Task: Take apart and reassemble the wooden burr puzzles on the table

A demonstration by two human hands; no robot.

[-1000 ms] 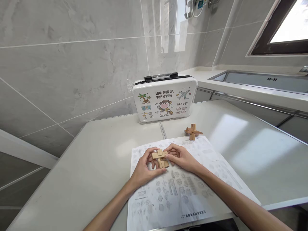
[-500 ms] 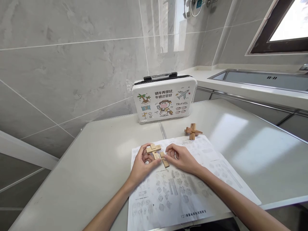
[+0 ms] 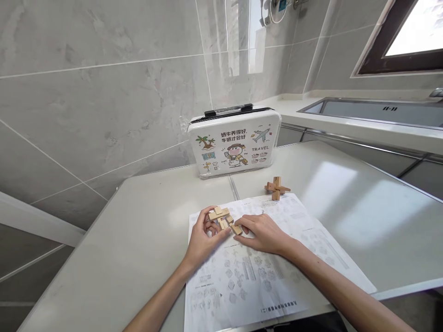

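Over the far part of a printed paper sheet (image 3: 280, 288), my left hand (image 3: 206, 235) is closed around a cluster of interlocking wooden puzzle pieces (image 3: 219, 214). Its thumb presses on the near side and the fingers curl behind. My right hand (image 3: 261, 233) pinches a notched wooden puzzle piece (image 3: 236, 229) between thumb and fingers. That piece lies against the right side of the cluster; whether it is locked in I cannot tell. Beyond the sheet's far edge stands a wooden burr puzzle (image 3: 277, 188) with its bars crossed.
A white cartoon-printed case (image 3: 235, 143) in clear plastic wrap stands upright at the back, before the grey tiled wall (image 3: 104, 92). The pale table (image 3: 148, 221) has a seam down its middle. A sink (image 3: 374, 110) is set in the counter at the right.
My right hand has shifted its grip on the notched piece, with the thumb now on its near end. The piece has turned and sits closer to the cluster. My left hand holds its place.
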